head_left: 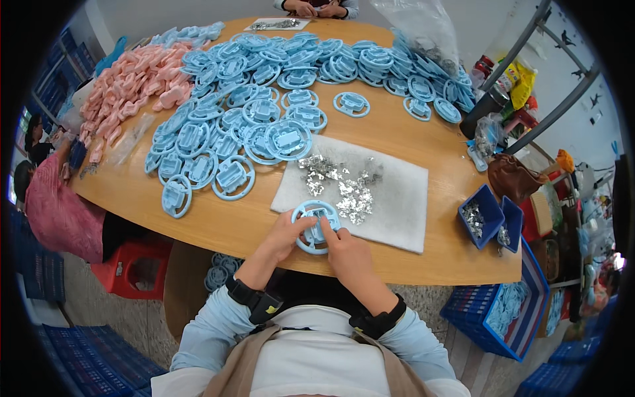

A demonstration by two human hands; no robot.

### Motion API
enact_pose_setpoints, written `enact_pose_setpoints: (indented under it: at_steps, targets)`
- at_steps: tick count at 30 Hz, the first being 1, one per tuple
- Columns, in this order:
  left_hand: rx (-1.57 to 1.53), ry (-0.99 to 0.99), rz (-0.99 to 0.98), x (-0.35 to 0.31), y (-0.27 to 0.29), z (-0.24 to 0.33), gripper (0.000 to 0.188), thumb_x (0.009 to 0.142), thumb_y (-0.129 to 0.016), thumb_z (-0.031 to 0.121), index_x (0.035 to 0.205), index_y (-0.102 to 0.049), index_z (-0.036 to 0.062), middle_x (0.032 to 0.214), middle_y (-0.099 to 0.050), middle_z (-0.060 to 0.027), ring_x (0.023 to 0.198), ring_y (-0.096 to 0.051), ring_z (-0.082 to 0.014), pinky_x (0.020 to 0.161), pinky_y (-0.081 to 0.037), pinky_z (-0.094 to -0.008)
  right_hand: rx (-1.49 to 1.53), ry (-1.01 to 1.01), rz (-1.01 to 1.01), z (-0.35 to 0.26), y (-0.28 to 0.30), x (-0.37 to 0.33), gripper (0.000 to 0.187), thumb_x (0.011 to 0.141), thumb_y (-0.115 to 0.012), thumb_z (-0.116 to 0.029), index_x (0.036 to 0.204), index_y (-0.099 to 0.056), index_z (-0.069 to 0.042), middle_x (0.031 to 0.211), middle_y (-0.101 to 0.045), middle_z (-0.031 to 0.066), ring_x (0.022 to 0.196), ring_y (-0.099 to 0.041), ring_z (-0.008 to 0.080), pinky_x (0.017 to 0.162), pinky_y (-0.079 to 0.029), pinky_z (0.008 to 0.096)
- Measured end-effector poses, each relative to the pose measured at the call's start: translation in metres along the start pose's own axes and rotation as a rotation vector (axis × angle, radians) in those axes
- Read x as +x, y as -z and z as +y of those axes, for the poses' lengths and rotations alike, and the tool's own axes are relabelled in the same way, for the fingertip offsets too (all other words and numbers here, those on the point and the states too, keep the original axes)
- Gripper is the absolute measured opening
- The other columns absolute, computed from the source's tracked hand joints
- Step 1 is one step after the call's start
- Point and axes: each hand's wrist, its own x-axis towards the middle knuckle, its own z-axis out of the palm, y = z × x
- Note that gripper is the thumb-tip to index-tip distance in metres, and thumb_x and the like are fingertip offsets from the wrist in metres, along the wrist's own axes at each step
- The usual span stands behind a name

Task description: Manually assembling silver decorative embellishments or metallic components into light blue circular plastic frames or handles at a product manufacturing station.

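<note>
Near the table's front edge I hold a light-blue plastic wheel (pixel 308 249), a round ring with a boxy middle part, tilted up toward me. My left hand (pixel 286 236) grips its left side, thumb over the middle. My right hand (pixel 348 251) is closed at the right side, its index finger pressed into the middle; any small part under that fingertip is hidden. Just beyond lies a white padded mat (pixel 397 198), which carries a scattered heap of small shiny metal pieces (pixel 354 198). The wheel overlaps the mat's lower left part.
Piles of similar blue wheels (pixel 231 69) cover the table's middle and back, with pink plastic parts (pixel 135 86) at left. Blue bins (pixel 481 213) with metal pieces stand at the right edge. A person in pink (pixel 63 198) sits at left; another person's hands (pixel 316 10) work across the table.
</note>
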Motion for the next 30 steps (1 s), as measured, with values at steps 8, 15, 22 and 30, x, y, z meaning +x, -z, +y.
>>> enact_pose_setpoints:
  at_steps: [8,15,22,30]
  targets:
    - [-0.425,-0.048,0.047,-0.021,-0.012,-0.006,0.032,0.082,-0.064,0.013,0.11,-0.055,0.0003,0.097,-0.063,-0.0072,0.088,-0.061,-0.0158,0.077,-0.051,-0.0291,0.953,-0.261,0.209,0.026,-0.009,-0.005,0.031,0.08,-0.061,-0.006,0.11,-0.058,0.001,0.078,-0.062,0.0055,0.065,-0.057,0.012,0.062,-0.046,0.0263]
    - [0.132,0.122,-0.376,-0.025,0.015,0.021,0.032,0.082,-0.066,0.023,0.103,-0.06,-0.0006,0.093,-0.063,-0.0056,0.081,-0.061,-0.0126,0.068,-0.052,-0.0273,1.192,-0.15,-0.232,0.04,0.022,0.016,0.027,0.081,-0.063,-0.012,0.102,-0.062,0.003,0.081,-0.064,0.0036,0.07,-0.052,0.0051,0.063,-0.044,0.0226]
    - [0.09,0.067,-0.182,-0.016,0.013,0.013,0.03,0.084,-0.059,0.016,0.107,-0.053,-0.0017,0.088,-0.061,-0.0079,0.067,-0.062,-0.0136,0.051,-0.052,-0.025,0.392,0.159,0.062,0.079,0.011,0.047,0.019,0.077,-0.061,-0.008,0.095,-0.066,-0.006,0.082,-0.059,0.0085,0.065,-0.058,0.0224,0.061,-0.046,0.031]
    - [-0.155,-0.04,0.018,-0.018,0.009,-0.002,0.033,0.083,-0.056,0.007,0.113,-0.048,-0.0007,0.095,-0.06,-0.0092,0.077,-0.063,-0.0166,0.062,-0.056,-0.0284,0.286,0.091,-0.009,0.068,0.021,0.047,0.009,0.076,-0.061,-0.007,0.085,-0.063,-0.004,0.084,-0.056,0.0107,0.07,-0.057,0.0285,0.062,-0.046,0.0355]
